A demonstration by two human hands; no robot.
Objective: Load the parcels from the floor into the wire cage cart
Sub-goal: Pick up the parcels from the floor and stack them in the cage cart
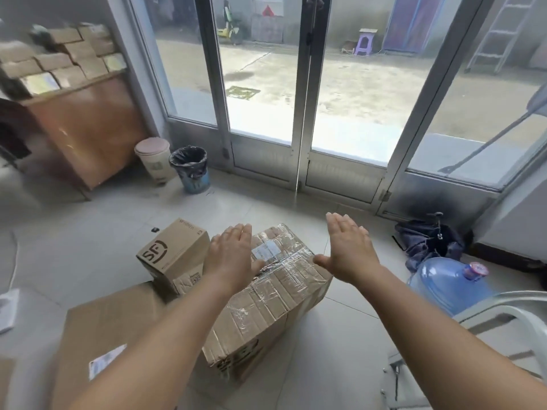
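Head view: both hands, left (pixel 231 253) and right (pixel 349 250), hover flat-fingered above taped parcel (pixel 275 294).

Three parcels on the floor: one tape-wrapped parcel (pixel 281 288), one small printed parcel (pixel 173 255), one flat parcel (pixel 112 329). Two bins: one lidded bin (pixel 154 161), one lined bin (pixel 191 168). One water jug (pixel 447 284). Two hands: left hand (pixel 231 251), right hand (pixel 349 248). Many stacked boxes (pixel 65 60) on the tabletop, number unclear.
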